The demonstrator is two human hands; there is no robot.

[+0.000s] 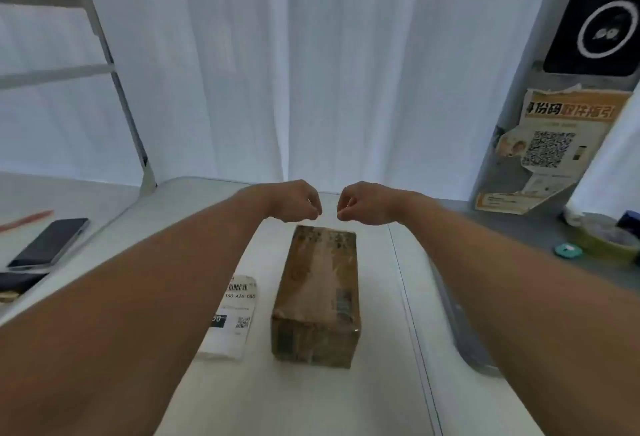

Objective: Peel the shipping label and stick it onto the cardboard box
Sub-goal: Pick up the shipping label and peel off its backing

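Note:
A brown cardboard box point(317, 295), wrapped in clear tape, lies lengthwise in the middle of the white table point(311, 401). To its left a white shipping label point(235, 318) with a barcode and a QR code lies flat on the table, partly hidden under my left forearm. Both arms stretch out over the table. My left hand point(294, 201) and my right hand point(363, 203) hover just beyond the far end of the box, fingers curled into loose fists, knuckles facing each other a small gap apart. Neither hand holds anything that I can see.
A dark phone point(48, 243) and a red pen point(26, 221) lie on a surface at the left. On the right stand a roll of tape point(606, 245), a small teal object point(568, 250) and a worn poster with a QR code point(550, 148). White curtains hang behind.

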